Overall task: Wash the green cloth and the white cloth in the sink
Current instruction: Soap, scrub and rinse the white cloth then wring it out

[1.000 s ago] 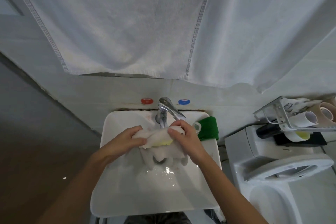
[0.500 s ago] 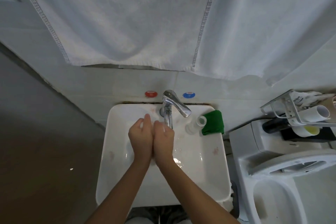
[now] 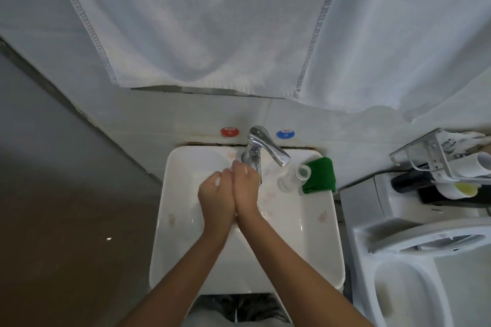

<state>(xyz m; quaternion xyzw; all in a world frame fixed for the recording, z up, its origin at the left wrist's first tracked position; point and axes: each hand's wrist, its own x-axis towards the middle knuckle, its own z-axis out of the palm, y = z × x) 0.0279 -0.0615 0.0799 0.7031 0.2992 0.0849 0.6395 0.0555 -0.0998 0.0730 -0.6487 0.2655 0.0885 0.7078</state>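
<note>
White sink [image 3: 313,241], green cloth [image 3: 320,176], chrome faucet [image 3: 268,146], red knob [image 3: 229,131], blue knob [image 3: 285,134], white towel [image 3: 199,21]

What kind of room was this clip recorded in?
Most likely a small home bathroom: a white wall-mounted sink with a chrome tap, a toilet right beside it, and white towels hanging above.

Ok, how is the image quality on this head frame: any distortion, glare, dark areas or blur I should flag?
Head view: wide-angle bending curves the wall edge and the towel seams; the floor at left is dim; bright glints sit on the faucet and the wet sink; the left hand and right hand, pressed together, look slightly soft; the green cloth reads clearly.
</note>
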